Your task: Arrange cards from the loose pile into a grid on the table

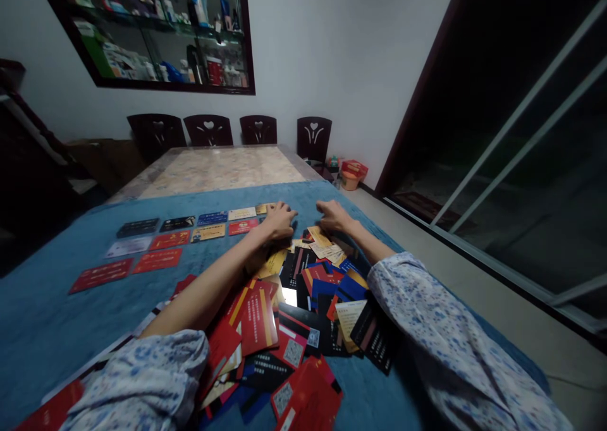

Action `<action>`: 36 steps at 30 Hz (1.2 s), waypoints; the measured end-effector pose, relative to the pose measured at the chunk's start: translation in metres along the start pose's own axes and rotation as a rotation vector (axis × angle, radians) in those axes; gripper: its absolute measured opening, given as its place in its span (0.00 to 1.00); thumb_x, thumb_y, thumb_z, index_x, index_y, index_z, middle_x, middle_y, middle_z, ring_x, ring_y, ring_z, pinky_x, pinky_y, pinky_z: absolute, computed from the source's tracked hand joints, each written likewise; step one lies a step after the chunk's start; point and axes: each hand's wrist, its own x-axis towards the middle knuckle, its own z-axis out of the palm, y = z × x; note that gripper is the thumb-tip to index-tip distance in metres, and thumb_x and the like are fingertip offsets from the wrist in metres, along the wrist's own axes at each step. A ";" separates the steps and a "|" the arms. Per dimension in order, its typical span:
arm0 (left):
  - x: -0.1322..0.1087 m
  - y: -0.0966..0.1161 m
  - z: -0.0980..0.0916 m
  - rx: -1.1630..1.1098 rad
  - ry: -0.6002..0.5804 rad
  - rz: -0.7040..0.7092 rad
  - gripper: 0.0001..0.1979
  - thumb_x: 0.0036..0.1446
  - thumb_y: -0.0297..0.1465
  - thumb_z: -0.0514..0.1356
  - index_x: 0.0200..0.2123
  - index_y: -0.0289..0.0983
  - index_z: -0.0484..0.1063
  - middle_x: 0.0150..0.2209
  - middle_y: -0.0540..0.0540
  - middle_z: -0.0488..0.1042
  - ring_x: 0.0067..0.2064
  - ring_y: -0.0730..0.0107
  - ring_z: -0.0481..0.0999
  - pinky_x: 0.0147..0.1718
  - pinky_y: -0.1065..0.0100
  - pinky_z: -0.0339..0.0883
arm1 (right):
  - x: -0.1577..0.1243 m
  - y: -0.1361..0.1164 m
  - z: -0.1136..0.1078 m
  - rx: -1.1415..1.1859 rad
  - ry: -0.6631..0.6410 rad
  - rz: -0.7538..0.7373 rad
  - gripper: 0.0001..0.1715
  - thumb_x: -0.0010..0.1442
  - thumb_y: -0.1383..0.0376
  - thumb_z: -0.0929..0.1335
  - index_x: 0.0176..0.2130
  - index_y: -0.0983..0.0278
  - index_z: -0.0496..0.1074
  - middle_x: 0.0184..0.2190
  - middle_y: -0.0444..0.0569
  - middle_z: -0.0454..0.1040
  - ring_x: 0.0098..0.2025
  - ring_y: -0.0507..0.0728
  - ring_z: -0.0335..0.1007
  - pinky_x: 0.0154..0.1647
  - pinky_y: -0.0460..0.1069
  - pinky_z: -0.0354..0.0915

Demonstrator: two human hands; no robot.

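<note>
In the head view, a loose pile of cards (303, 304) was seen at the centre and lower middle of the frame. It was spread on a blue cloth (57, 317) that covered the near end of the bench (213, 165).

The left hand (279, 221) was laid palm down at the pile's far edge, just beside the right end of the rows of cards (168, 239) set out flat in the left middle of the frame. The right hand (334, 216) was placed near it but apart, over pale cards at the top of the pile.

Both grips were turned away from the camera, with the fingers curled down. Whether either was closed on a card could not be told; possibly one lay under the left fingers.

The cards overlapped and looked slick. It was judged that a single card would best be drawn out by its edge while the pile was steadied with the other hand. The flowered sleeves (427, 317) would best be kept off the laid rows.

Four chairs (208, 129) were seen at the upper middle of the frame. A wall cabinet (156, 33) was seen at the upper left, and a red basket (353, 172) right of centre.
</note>
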 end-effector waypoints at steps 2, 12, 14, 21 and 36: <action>-0.002 0.006 -0.001 -0.016 -0.005 0.025 0.28 0.54 0.28 0.56 0.60 0.42 0.68 0.59 0.37 0.67 0.63 0.46 0.57 0.58 0.42 0.55 | -0.006 0.005 0.003 0.009 0.012 0.001 0.19 0.48 0.69 0.68 0.43 0.63 0.74 0.35 0.48 0.77 0.33 0.55 0.66 0.30 0.47 0.52; -0.012 0.050 -0.001 -0.063 0.015 0.242 0.20 0.59 0.30 0.54 0.54 0.43 0.73 0.59 0.40 0.69 0.63 0.47 0.57 0.57 0.40 0.53 | -0.035 0.018 0.006 0.089 0.044 -0.217 0.22 0.59 0.70 0.65 0.51 0.60 0.77 0.48 0.53 0.77 0.45 0.58 0.67 0.43 0.49 0.59; -0.016 0.059 0.000 -0.072 0.017 0.300 0.20 0.57 0.28 0.54 0.53 0.44 0.73 0.61 0.41 0.68 0.63 0.47 0.57 0.57 0.40 0.53 | -0.038 0.016 0.006 0.098 -0.010 -0.294 0.25 0.61 0.71 0.64 0.54 0.58 0.77 0.53 0.54 0.76 0.51 0.60 0.65 0.51 0.52 0.59; -0.026 0.069 0.001 -0.097 -0.028 0.363 0.17 0.55 0.24 0.54 0.45 0.43 0.77 0.59 0.44 0.71 0.60 0.48 0.60 0.57 0.38 0.53 | -0.049 0.013 0.006 0.128 -0.124 -0.279 0.29 0.61 0.71 0.63 0.57 0.54 0.75 0.58 0.50 0.75 0.61 0.65 0.56 0.58 0.60 0.53; -0.029 0.053 0.007 -0.058 0.053 0.194 0.15 0.64 0.31 0.51 0.35 0.36 0.77 0.48 0.37 0.77 0.56 0.51 0.65 0.53 0.43 0.56 | -0.049 0.032 0.016 0.084 0.003 -0.311 0.19 0.54 0.71 0.66 0.42 0.60 0.81 0.53 0.48 0.78 0.54 0.65 0.63 0.48 0.55 0.59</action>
